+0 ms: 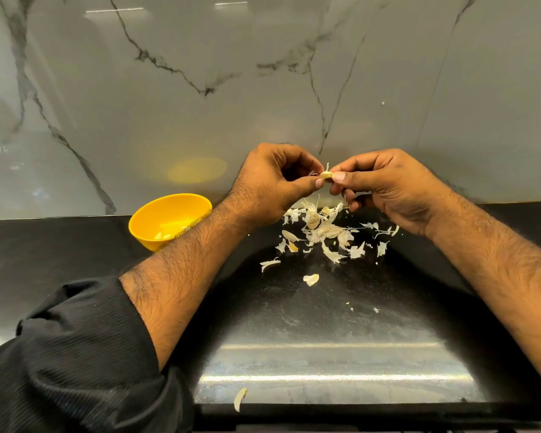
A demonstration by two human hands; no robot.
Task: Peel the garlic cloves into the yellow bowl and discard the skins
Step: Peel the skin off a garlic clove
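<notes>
A garlic clove [326, 175] sits pinched between both hands, raised above the bench [325, 323] in front of the marble wall [200, 73]. The left hand [272, 179] has its grip closed on the clove's left end, thumb tip underneath and curled fingers above. The right hand [384, 185] pinches the right end between thumb and forefinger, its other fingers curled under. A thin wisp of skin stands up from the clove's top. Directly below the hands a heap of skins [322, 228] lies on the dark bench, with loose flakes scattered nearer the person: one larger piece [311, 279] lies apart from the heap, and another skin [240, 399] lies close to the bench's near edge. The yellow bowl [169, 218] stands on the bench to the left of the heap, against the wall, partly hidden behind the left forearm; a few pale peeled cloves [163, 235] lie at its bottom. A dark ribbed sleeve [75, 354] is pushed up on the left arm.
</notes>
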